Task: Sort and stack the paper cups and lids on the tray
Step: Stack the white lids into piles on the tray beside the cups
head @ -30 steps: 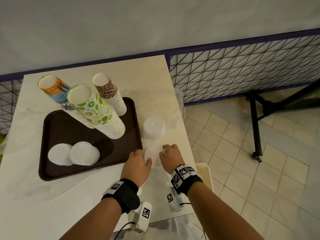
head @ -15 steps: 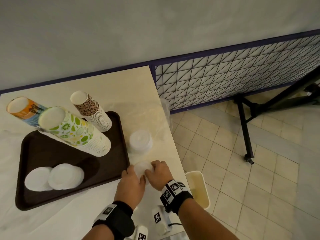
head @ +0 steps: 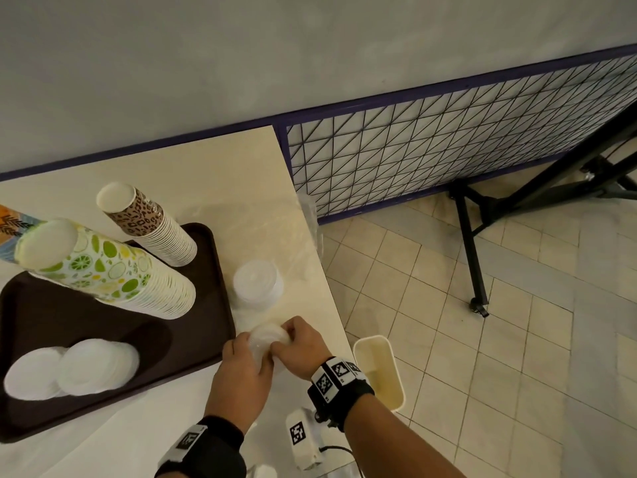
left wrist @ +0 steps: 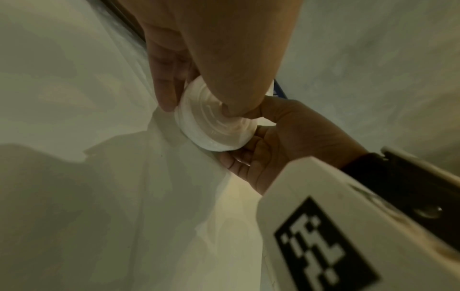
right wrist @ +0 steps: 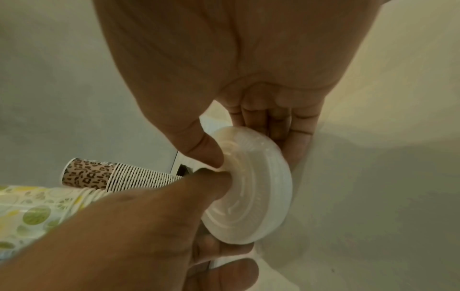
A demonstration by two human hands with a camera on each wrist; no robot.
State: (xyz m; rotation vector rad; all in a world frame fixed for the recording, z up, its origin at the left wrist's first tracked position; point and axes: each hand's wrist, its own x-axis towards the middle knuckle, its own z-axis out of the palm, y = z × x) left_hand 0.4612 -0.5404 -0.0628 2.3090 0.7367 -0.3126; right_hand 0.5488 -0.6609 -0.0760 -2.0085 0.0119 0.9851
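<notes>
Right in front of us, both hands meet over the table [head: 144, 429]: our left hand [head: 243, 370] and right hand [head: 303, 348] each pinch a small stack of white lids [head: 267, 339], thumbs on its face, fingers curled round its rim, tilted on edge just off the tray [head: 213, 326]. On the tray sit two low lid piles [head: 72, 370], then the citrus cups [head: 103, 270] and leopard cups [head: 151, 225]. Beside the tray, another lid stack [head: 256, 281] stands on the table.
</notes>
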